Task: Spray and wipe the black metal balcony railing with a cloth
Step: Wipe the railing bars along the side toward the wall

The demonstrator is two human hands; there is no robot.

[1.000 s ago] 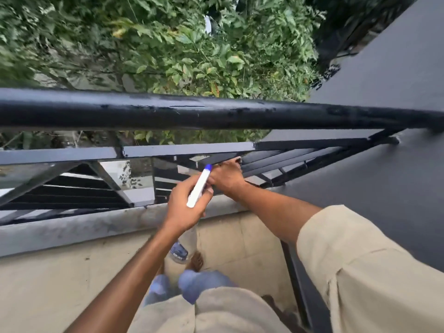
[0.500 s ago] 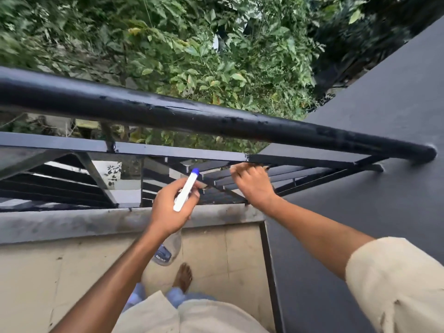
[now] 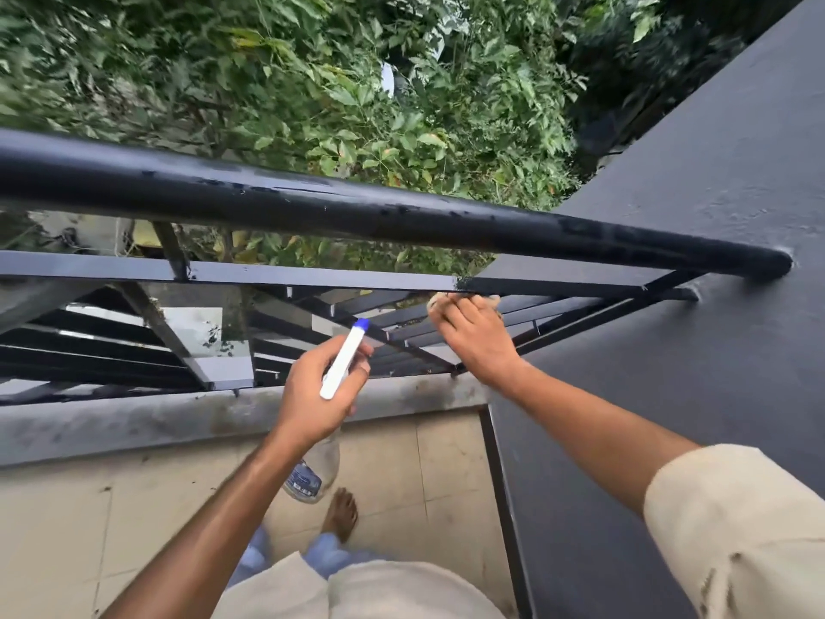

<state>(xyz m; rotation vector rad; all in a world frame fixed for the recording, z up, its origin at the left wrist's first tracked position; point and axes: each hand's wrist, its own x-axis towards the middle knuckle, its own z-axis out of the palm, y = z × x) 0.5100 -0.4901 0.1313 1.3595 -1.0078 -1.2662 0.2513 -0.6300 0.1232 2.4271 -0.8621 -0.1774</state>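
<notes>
The black metal railing (image 3: 402,216) crosses the view, a round top bar above a flat bar (image 3: 312,275) and slanted slats. My left hand (image 3: 319,390) grips a spray bottle (image 3: 341,364) with a white head and blue tip; its clear body hangs below my wrist. My right hand (image 3: 475,339) holds a beige cloth (image 3: 439,300) pressed against the underside of the flat bar near the wall. Most of the cloth is hidden by my fingers.
A dark grey wall (image 3: 692,350) rises on the right, where the railing ends. A grey concrete curb (image 3: 134,424) runs under the slats. Beige floor tiles (image 3: 67,529) and my bare foot (image 3: 341,513) lie below. Green foliage (image 3: 312,82) fills the space beyond.
My right hand with the cloth has slid right along the flat bar toward the wall. My left hand kept the bottle in much the same pose. The camera tilted, so the railing slants.
</notes>
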